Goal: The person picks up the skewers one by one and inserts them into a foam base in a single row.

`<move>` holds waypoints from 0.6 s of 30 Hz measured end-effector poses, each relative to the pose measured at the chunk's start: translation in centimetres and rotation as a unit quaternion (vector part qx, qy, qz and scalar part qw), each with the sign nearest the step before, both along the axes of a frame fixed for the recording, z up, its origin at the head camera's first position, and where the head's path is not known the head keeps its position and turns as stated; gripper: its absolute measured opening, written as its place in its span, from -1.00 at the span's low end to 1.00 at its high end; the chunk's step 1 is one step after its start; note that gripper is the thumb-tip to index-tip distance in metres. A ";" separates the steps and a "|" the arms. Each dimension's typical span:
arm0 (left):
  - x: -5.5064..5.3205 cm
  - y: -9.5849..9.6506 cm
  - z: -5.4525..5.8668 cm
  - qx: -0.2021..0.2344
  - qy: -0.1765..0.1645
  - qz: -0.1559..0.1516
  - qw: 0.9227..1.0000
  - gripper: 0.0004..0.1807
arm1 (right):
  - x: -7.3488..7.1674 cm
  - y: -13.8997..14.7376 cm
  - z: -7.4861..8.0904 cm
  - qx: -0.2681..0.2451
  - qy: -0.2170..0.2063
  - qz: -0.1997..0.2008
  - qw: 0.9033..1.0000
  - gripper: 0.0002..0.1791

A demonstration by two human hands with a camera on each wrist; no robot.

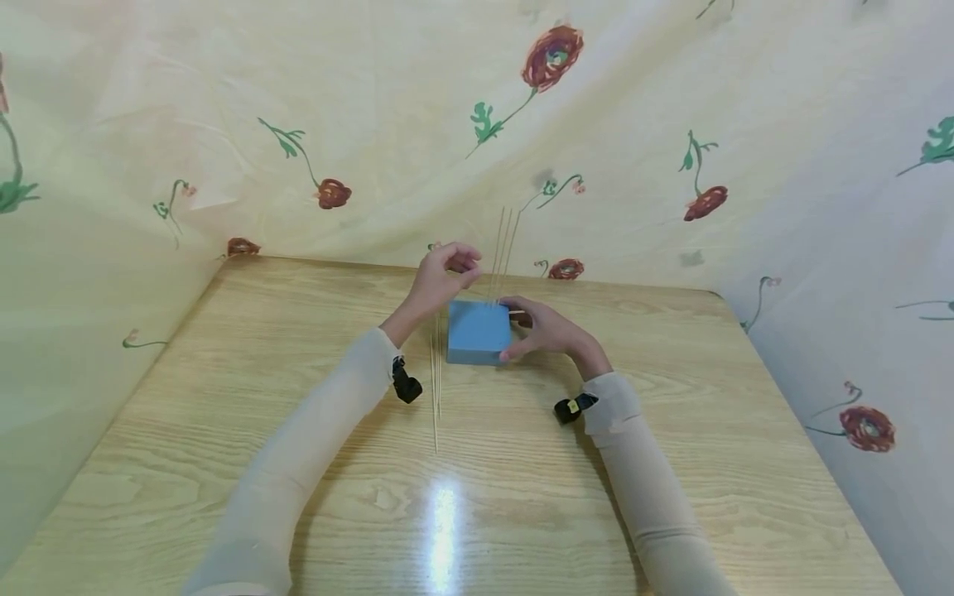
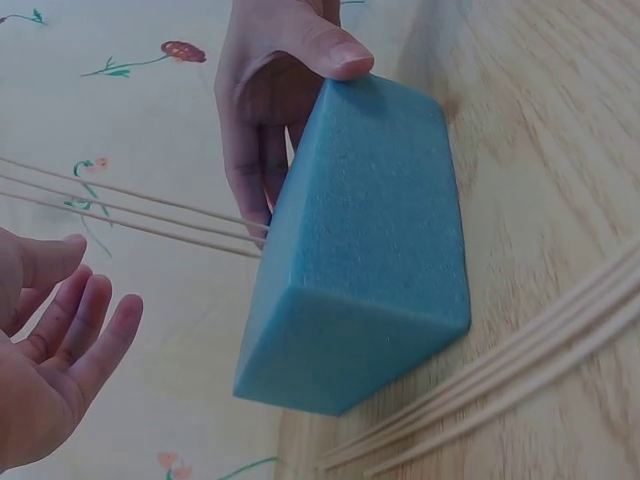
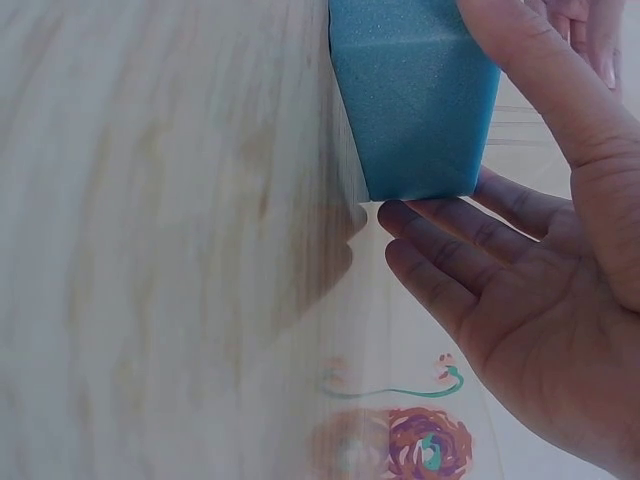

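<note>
A blue foam block [image 1: 477, 333] sits on the table, with three thin wooden skewers [image 1: 498, 255] standing up from its back edge. My right hand [image 1: 550, 328] grips the block's right side, the thumb on the near face and the fingers around the side and back. To the left of the standing skewers, my left hand [image 1: 440, 280] hovers near them and holds nothing. Its loosely bent fingers [image 2: 75, 320] are apart from the skewers in the left wrist view. Several loose skewers [image 1: 436, 401] lie on the table just left of the block, partly beneath the left forearm.
The wood-grain table [image 1: 373, 513] ends against a floral cloth [image 1: 402, 124] hanging behind and at both sides. A small black wrist camera [image 1: 406, 385] is strapped to the left wrist, and another wrist camera [image 1: 572, 408] to the right.
</note>
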State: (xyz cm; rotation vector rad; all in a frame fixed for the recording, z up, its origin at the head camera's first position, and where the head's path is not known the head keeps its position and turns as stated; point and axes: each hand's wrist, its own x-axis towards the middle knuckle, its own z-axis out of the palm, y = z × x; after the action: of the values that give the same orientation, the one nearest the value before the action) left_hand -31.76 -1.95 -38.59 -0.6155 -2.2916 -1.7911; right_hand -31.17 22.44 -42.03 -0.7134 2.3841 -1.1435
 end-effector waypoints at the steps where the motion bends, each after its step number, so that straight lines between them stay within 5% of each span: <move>1: 0.1 -0.2 -0.1 -0.005 -0.005 -0.002 1.000 -0.77 | 0.0 0.0 0.0 0.000 -0.001 0.000 1.000 0.13; 18: 1.4 -4.4 -1.7 -0.119 -0.028 -0.023 0.992 -0.75 | -0.2 0.1 -0.1 0.000 -0.002 -0.001 1.000 0.14</move>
State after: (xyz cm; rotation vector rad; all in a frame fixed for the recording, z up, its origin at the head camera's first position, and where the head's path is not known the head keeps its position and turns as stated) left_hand -30.32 -6.31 -40.26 -0.6669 -2.5730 -1.5857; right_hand -31.37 22.49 -42.10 -0.7083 2.3812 -1.1441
